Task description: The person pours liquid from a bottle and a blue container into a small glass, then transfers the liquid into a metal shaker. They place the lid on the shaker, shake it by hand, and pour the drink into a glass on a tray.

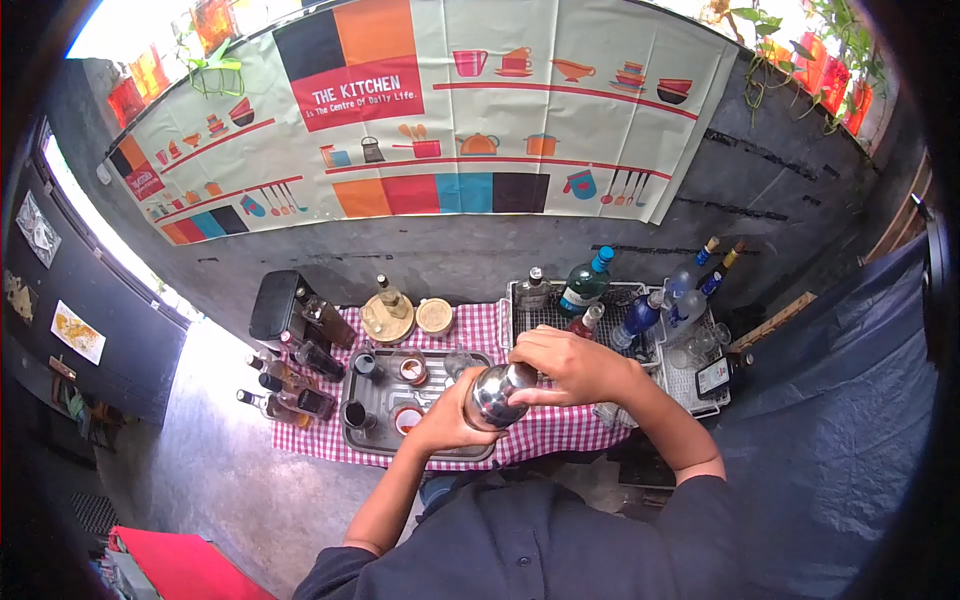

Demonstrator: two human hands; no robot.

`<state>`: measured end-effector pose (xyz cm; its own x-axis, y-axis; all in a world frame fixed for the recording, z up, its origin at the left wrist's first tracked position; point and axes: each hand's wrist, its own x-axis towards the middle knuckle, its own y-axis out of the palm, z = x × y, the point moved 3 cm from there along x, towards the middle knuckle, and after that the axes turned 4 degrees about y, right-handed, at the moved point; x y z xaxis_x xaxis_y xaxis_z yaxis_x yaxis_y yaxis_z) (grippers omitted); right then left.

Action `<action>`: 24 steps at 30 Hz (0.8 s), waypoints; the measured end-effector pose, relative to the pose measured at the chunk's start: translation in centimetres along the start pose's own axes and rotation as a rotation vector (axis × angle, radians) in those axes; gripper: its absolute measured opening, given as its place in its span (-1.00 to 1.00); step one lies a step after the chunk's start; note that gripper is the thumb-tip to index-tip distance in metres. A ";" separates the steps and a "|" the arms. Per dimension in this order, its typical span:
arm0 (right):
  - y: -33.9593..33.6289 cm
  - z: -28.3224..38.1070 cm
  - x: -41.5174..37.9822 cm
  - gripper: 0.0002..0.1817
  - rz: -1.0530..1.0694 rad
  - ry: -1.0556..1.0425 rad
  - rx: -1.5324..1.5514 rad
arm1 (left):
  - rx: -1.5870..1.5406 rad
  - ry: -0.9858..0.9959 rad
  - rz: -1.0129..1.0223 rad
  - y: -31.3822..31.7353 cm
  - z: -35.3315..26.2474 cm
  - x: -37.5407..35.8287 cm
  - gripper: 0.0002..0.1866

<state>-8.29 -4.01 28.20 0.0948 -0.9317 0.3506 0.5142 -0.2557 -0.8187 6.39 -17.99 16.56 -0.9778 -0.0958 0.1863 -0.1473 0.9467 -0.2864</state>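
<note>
A shiny metal cocktail shaker (489,405) is held in front of my chest, above the right side of a grey tray (386,398). My left hand (446,418) is wrapped around its body from the left. With bent fingers and thumb, my right hand (572,364) grips the shaker's top end. Whether the cap is seated or loose cannot be made out. On the tray, beyond and left of my hands, stand two glasses holding reddish-brown contents, one farther glass (411,370) and one nearer glass (406,419). Two dark cups, a far cup (367,366) and a near cup (356,414), stand along its left side.
A red checked cloth (560,432) covers the table. Several bottles cluster at the left, including a dark bottle (312,358). Wire baskets at the right hold a green bottle (587,283), a blue bottle (640,318) and glasses. A wooden board (388,322) lies at the back.
</note>
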 end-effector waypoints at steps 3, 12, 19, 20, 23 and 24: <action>-0.5 0.1 0.0 -0.52 -0.008 -0.049 0.009 | -0.013 0.028 0.049 0.0 -0.7 0.6 -0.04; -1.6 1.0 0.8 -0.51 0.062 -0.044 -0.001 | -0.068 0.058 0.137 -0.8 -0.4 1.4 0.00; -0.6 2.5 2.6 -0.54 0.083 -0.003 0.061 | -0.174 0.025 0.304 -3.2 1.0 0.4 0.00; -0.3 2.6 2.8 -0.54 0.082 0.008 0.085 | -0.187 0.028 0.355 -3.7 1.7 0.3 0.02; 0.5 3.6 3.6 -0.48 0.066 0.041 0.132 | -0.386 -0.048 0.514 -5.3 2.8 -0.5 0.09; 0.9 3.8 3.9 -0.47 0.037 0.030 0.142 | -0.414 -0.041 0.543 -5.7 2.9 -0.6 0.09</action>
<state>-4.19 -6.92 30.54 0.0917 -0.9477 0.3058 0.6265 -0.1838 -0.7575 7.40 -24.22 15.38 -0.9031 0.4220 0.0795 0.4267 0.9027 0.0552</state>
